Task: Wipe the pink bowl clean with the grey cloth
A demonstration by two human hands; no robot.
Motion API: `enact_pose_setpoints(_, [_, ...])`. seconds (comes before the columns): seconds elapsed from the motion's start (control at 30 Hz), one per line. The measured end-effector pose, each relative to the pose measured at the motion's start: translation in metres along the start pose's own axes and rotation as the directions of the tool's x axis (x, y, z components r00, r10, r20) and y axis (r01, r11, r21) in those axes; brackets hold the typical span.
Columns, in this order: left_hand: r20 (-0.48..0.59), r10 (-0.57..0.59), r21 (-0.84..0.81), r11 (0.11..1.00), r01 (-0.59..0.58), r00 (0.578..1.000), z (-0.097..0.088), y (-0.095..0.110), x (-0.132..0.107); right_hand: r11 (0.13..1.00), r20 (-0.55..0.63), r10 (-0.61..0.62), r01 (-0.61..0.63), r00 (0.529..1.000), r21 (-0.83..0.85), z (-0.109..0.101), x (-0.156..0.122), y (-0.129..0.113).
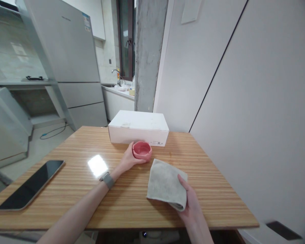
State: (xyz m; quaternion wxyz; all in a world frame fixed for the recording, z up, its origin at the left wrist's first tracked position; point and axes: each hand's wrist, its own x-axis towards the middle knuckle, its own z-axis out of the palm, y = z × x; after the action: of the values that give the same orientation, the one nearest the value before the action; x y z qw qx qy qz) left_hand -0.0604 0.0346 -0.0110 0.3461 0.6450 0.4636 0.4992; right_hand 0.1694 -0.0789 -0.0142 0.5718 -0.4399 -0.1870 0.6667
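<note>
My left hand [129,159], with a grey-banded watch on the wrist, holds a small pink bowl [142,153] with a thick, uneven rim. The thumb lies along its near side and the fingers go around its left side, partly hidden. It sits just in front of a white box [138,128] on the wooden table. A folded grey cloth [165,183] is in my right hand [189,200], nearer the front edge. The right thumb rests on top of the cloth, while the other fingers are hidden beneath it. Cloth and bowl are apart.
A black-screened phone [32,184] lies at the left of the wooden table [218,196]. Beyond the table stand a grey fridge [73,51] and a counter with a sink and tap [119,77]. A white wall [244,101] borders the right side.
</note>
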Motion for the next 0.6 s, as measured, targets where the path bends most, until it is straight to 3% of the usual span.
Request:
enact_pose_setpoints(0.1, [0.002,-0.053,-0.022,0.998,0.053,0.999,0.001,0.001,-0.003,0.996,-0.159,-0.061,0.07,0.985,0.047,0.015,0.021,-0.025])
enact_pose_setpoints(0.2, [-0.061,0.034,0.064,0.997,-0.031,0.998,0.002,0.011,-0.008,0.962,-0.244,-0.239,0.263,0.94,0.071,0.041,0.044,-0.034])
enact_pose_setpoints(0.3, [-0.121,0.198,0.15,0.972,-0.179,0.973,0.008,0.021,-0.014,0.929,-0.147,-0.368,0.368,0.918,-0.025,0.069,0.063,-0.02])
enact_pose_setpoints(0.4, [-0.143,0.194,0.04,0.981,-0.19,0.971,0.015,0.028,-0.022,0.898,0.021,-0.415,0.413,0.91,-0.15,0.09,0.074,0.002])
enact_pose_setpoints(0.5, [-0.008,-0.054,-0.352,0.935,0.048,0.998,0.018,0.034,-0.027,0.875,-0.039,-0.458,0.443,0.888,-0.195,0.096,0.077,0.015])
enact_pose_setpoints(0.6, [0.198,-0.276,-0.636,0.694,0.337,0.941,0.019,0.039,-0.029,0.855,-0.062,-0.49,0.466,0.869,-0.229,0.093,0.075,0.018])
